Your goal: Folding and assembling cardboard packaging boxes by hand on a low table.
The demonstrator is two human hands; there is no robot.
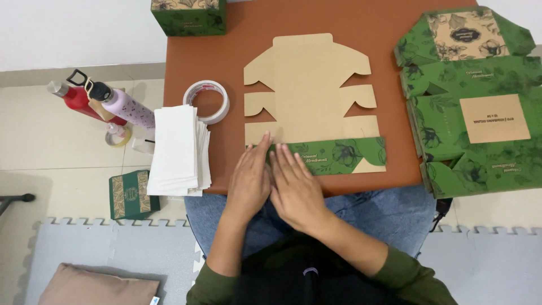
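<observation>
From the head view, one flat die-cut box blank lies at the worktop centre, its green flap folded up at 6 o'clock. The left hand and right hand press that fold palm-down, fingers together and flat. One tape roll sits at 9 o'clock, one stack of green blanks at 3 o'clock.

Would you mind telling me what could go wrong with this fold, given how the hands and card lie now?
Both the left hand and right hand press only the left end of the folded green flap, so the far end may crease crooked. The flat box blank lies loose on the brown table and could slide. The stack of white sheets overhangs the table's edge and might be knocked off.
</observation>
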